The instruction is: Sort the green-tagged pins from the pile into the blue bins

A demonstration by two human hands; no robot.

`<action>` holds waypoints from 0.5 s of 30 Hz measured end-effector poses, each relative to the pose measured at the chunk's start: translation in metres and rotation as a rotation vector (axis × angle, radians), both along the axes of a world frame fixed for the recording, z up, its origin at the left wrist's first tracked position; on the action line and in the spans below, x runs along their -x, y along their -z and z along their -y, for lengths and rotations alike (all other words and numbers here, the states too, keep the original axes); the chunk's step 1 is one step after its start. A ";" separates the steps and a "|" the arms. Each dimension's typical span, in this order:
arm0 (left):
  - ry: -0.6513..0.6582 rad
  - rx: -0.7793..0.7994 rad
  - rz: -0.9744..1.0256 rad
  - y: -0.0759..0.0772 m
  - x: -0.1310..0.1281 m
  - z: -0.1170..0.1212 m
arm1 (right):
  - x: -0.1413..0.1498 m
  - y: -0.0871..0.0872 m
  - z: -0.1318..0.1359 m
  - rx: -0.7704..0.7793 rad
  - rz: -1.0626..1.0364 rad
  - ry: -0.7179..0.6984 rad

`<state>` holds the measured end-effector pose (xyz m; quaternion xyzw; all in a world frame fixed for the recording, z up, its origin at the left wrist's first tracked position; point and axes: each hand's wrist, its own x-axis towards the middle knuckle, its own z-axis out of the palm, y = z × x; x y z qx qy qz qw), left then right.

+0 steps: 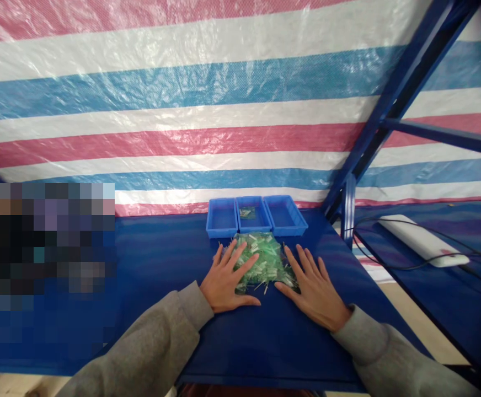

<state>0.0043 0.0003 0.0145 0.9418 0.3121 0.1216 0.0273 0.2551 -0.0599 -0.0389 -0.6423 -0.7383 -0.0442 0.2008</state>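
Spread wide and palm down, with nothing gripped, my left hand [226,278] lays its fingers over the left edge of the clear plastic bag of green and pale slender pieces [259,262]. My right hand [315,286] is equally splayed, its fingertips at the bag's right side. Both forearms, in grey sleeves, angle inward from the lower corners. The bag lies flat on the dark blue tabletop [265,344], between my hands and just in front of three blue rectangular plastic trays [255,215]. It looks nearly square, so I cannot tell a clear long axis or which way it points.
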 end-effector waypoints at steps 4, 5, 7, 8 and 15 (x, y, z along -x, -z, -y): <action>-0.010 0.001 0.006 0.003 -0.003 0.001 | 0.005 -0.004 -0.006 0.067 -0.041 -0.080; -0.011 -0.001 0.006 0.004 -0.003 0.000 | 0.006 -0.007 -0.006 0.081 -0.064 -0.089; -0.014 -0.001 0.006 0.004 -0.004 -0.003 | 0.007 -0.016 -0.005 0.088 -0.117 -0.109; -0.018 0.001 0.007 0.004 -0.004 -0.005 | 0.007 -0.020 -0.004 0.073 -0.143 -0.119; -0.010 0.007 0.033 0.003 -0.004 -0.009 | 0.004 -0.062 -0.072 -0.072 -0.125 -0.170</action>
